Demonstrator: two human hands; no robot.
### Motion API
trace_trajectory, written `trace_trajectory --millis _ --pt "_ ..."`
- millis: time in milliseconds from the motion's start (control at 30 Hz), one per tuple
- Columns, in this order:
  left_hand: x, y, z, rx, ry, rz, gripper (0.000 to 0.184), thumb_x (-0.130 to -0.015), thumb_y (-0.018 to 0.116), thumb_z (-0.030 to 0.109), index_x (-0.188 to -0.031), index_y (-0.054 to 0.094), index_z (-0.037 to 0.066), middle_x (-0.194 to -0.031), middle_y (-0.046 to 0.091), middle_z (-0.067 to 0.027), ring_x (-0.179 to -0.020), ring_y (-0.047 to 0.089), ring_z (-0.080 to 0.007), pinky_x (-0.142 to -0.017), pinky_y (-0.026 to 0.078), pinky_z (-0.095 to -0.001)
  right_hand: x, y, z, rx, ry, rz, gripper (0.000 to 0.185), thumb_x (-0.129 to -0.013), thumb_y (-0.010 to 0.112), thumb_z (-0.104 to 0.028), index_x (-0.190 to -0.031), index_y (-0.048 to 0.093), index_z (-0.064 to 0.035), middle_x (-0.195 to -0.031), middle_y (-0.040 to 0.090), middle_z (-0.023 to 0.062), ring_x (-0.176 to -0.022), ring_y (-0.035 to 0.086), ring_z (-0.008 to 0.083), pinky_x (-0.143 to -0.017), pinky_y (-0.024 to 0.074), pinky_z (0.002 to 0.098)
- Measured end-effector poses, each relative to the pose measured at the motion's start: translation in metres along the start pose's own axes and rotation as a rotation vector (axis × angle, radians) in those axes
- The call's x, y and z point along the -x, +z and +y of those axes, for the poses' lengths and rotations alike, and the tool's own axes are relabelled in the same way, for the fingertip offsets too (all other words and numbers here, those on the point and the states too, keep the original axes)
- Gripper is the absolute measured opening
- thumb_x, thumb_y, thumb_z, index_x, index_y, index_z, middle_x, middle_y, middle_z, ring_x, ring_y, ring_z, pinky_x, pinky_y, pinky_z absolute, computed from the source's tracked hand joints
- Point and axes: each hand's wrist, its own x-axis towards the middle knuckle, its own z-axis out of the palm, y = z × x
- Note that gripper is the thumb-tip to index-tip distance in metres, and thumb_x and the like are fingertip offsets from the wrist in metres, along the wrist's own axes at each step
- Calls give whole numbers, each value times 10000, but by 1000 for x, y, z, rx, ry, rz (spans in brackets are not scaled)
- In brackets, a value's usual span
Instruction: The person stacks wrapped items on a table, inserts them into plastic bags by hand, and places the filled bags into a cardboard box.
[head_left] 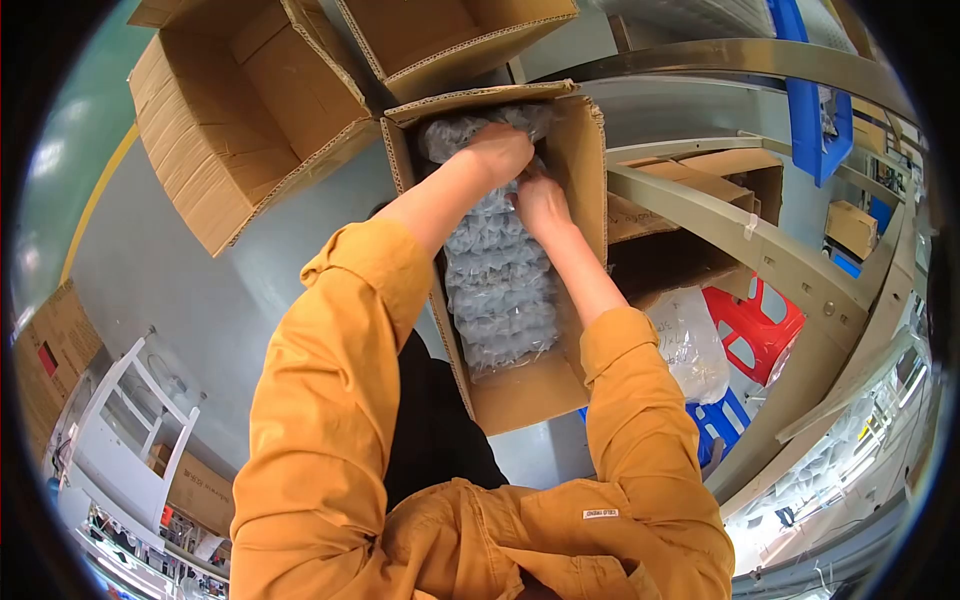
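An open cardboard box (pixel 530 400) stands in front of me. Inside it lies a long clear plastic bag (pixel 500 290) filled with rows of whitish, translucent pieces, whose exact kind I cannot make out. At the far end of the box, my left hand (pixel 500 152) has its fingers curled down into the bag's bunched plastic. Just beside it and a little nearer, my right hand (pixel 543 205) is closed on the same plastic. The fingertips of both hands are partly hidden.
Two more open cardboard boxes, one at the left (pixel 240 110) and one behind (pixel 450 30), adjoin the box. A metal frame (pixel 740 230) runs along the right. Beyond it are a red plastic stool (pixel 757 325), a white plastic bag (pixel 688 345) and a blue bin (pixel 815 120).
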Motion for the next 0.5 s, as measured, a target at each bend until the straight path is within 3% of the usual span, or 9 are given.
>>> trace_trajectory --millis 100,333,500 --pt "7 6 -3 19 72 26 192 -743 595 44 -863 740 9 -896 715 -206 -880 702 -349 -747 570 -419 9 14 1 -259 74 67 178 -812 579 -27 -983 611 10 -1094 618 237 -924 648 416 -796 526 502" --pt "2 33 -18 -248 -148 -28 233 -751 638 42 -965 728 38 -1073 689 -162 -1003 682 -321 -748 566 -421 18 2 -3 -59 3 336 191 -792 542 8 -967 610 -25 -1005 601 182 -910 631 371 -744 541 456" --pt "25 27 1 -171 -68 -137 312 -758 651 85 -1060 692 21 -1147 641 -187 -975 668 -334 -742 560 -419 4 -21 -12 43 71 367 214 -774 567 -4 -980 605 -48 -1025 583 177 -899 624 354 -732 540 455"
